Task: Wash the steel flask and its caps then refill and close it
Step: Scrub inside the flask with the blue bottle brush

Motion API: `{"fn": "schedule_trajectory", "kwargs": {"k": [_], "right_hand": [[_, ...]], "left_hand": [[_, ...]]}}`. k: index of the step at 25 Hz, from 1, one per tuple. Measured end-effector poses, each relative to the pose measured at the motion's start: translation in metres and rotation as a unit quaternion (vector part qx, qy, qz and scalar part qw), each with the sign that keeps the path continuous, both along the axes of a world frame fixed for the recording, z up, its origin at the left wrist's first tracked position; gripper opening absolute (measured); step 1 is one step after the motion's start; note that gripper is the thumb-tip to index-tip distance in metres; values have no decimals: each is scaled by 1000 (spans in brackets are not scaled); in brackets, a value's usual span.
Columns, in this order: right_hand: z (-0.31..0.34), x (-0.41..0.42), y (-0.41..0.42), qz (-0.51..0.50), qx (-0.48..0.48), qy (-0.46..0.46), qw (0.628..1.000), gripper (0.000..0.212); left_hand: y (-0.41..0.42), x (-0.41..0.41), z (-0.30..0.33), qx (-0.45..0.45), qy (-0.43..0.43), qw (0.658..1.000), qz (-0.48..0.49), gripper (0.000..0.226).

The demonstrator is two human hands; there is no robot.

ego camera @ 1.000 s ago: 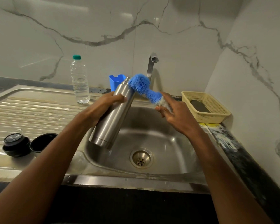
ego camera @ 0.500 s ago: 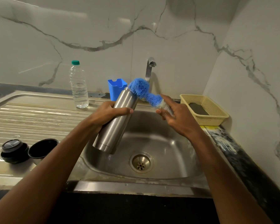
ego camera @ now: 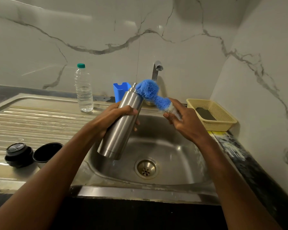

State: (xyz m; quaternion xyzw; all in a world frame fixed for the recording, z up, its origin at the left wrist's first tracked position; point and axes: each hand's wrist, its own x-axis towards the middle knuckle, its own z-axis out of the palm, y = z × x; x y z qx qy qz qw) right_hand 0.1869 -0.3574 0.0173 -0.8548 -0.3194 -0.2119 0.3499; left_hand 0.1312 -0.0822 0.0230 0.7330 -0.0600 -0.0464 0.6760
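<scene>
Tilting over the sink (ego camera: 181, 156), the flask (ego camera: 121, 125) is gripped mid-body by the left hand (ego camera: 113, 117), fingers wrapped round it, mouth pointing up and away. A blue brush (ego camera: 150, 93) is pressed against the flask's neck; its handle is pinched by the right hand (ego camera: 184, 120), remaining fingers spread. Two black caps (ego camera: 18, 153) sit side by side on the wet drainboard (ego camera: 40, 120), well left of the flask. A water bottle (ego camera: 83, 88) stands behind.

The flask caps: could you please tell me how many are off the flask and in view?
2, both on the wet drainboard left of the sink: a black stopper cap and, touching its right side, a black cup cap lying mouth up.
</scene>
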Motion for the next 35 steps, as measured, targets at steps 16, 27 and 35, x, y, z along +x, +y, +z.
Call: {"fn": "schedule_trajectory", "kwargs": {"k": [16,27,35], "right_hand": [[-1,1,7,7,-12,-23,1000,55],[-5,4,0,-3,-10,-10,1000,57],[-5,6,-1,-3,-8,-12,1000,57]], "left_hand": [[-3,5,2,52,-14,998,41,40],[3,9,0,67,-10,996,55,63],[0,11,-3,29,7,1000,-3,66]]}}
